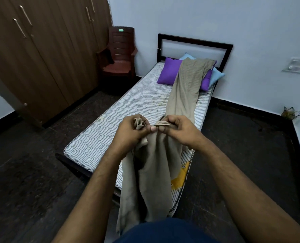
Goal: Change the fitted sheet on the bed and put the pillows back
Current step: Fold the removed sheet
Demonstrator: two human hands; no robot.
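A beige sheet [184, 95] lies bunched in a long strip down the right side of the bare striped mattress [121, 116], from the pillows to the foot end, and hangs down in front of me. My left hand [131, 132] grips a gathered bunch of its edge. My right hand [177, 130] pinches the sheet's edge just beside it. A purple pillow [170, 71] and a light blue pillow [217, 76] lie at the headboard [194, 48], partly under the sheet.
A brown plastic chair [121, 53] stands left of the headboard, beside a wooden wardrobe [40, 50] along the left wall. Dark floor surrounds the bed. A switch plate [298, 65] is on the right wall, and a small ornament [291, 113] sits on the floor by the right wall.
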